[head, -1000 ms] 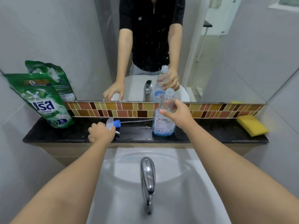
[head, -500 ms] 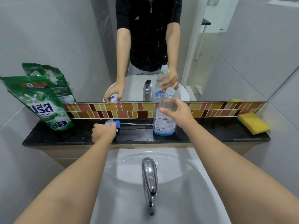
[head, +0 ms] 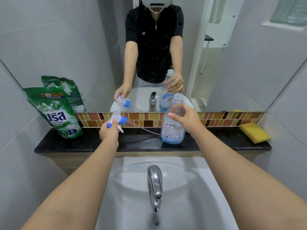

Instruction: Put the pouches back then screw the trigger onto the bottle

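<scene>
The left hand (head: pixel 108 132) is gripping a white and blue plastic trigger sprayer head (head: pixel 118 119), fingers curled round its body, and is holding it above the black polished stone desk (head: pixel 93 141), with the blue collar pointing right and the thin clear dip tube (head: pixel 143 129) trailing down to the right, its far end lying close to the base of the bottle. The right hand (head: pixel 186 121) is gripping the clear plastic bottle (head: pixel 173 130) around its upper part, just below the uncapped neck; the bottle is standing upright on the desk, with a shallow layer of blue liquid at the bottom. A green detergent refill pouch (head: pixel 55 113) is leaning against the wall at the left end of the desk, and a yellow sponge (head: pixel 255 135) is lying at the right end. Below the desk, a chrome tap (head: pixel 154 185) is sitting over the white ceramic washbasin (head: pixel 191 205).
</scene>
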